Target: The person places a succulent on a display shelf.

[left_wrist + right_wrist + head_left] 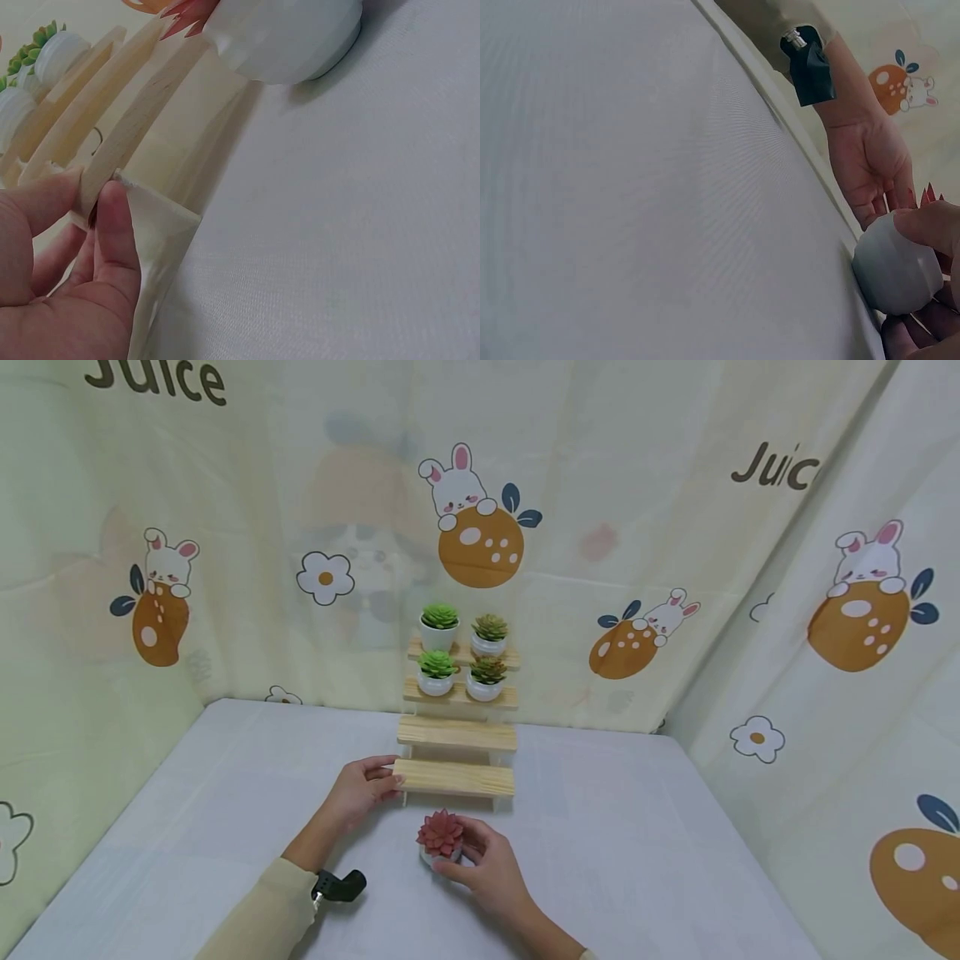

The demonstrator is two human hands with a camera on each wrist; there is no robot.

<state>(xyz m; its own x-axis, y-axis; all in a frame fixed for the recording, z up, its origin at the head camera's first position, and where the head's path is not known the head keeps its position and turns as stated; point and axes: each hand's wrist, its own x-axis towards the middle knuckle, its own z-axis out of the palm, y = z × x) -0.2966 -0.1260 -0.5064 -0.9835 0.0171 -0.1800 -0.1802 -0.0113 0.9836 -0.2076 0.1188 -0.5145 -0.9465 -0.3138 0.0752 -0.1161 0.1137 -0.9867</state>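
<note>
My left hand (365, 793) pinches the left end of the lowest step of a wooden tiered stand (453, 778), thumb on top and fingers beneath. In the left wrist view the pinched board end (97, 180) shows between thumb and fingers. In front of the stand, my right hand (487, 864) grips a red succulent (440, 833) in a white pot, thumb and fingers around the pot's sides. The right wrist view shows the white pot (896, 266) upright close over the table, its red leaves mostly hidden behind the thumb.
Two green succulents (437, 668) and two brownish ones (487, 675) in white pots stand on the stand's two upper steps. A printed curtain (555, 635) hangs behind and beside the white table (615, 843). A dark strap (339, 886) sits on my left wrist.
</note>
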